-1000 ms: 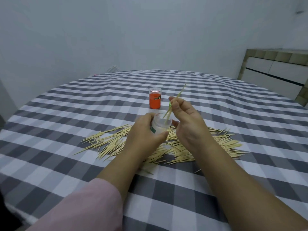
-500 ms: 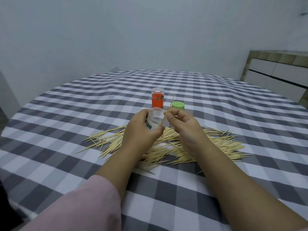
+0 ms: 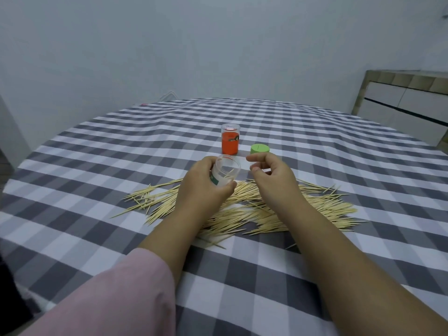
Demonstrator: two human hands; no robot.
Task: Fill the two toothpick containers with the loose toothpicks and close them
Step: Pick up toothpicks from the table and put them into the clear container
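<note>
My left hand (image 3: 202, 187) grips a clear plastic toothpick container (image 3: 225, 172), tilted with its open mouth toward the right; a few toothpicks lie inside it. My right hand (image 3: 271, 179) hovers just right of that mouth, fingers loosely curled, holding nothing. A wide heap of loose toothpicks (image 3: 315, 207) lies on the checked tablecloth under both hands. Behind them stands the second container (image 3: 230, 141), clear on top with an orange lower part. A green lid (image 3: 260, 149) rests on the cloth to its right.
The round table (image 3: 97, 166) carries a grey and white checked cloth. A white wall rises behind it. A cabinet with white drawer fronts (image 3: 407, 103) stands at the far right. A pink sleeve (image 3: 116, 299) covers my left upper arm.
My right hand lowered the pinched toothpicks into the clear container and let go; its fingers now stand apart from the mouth, and the green lid behind it is uncovered.
</note>
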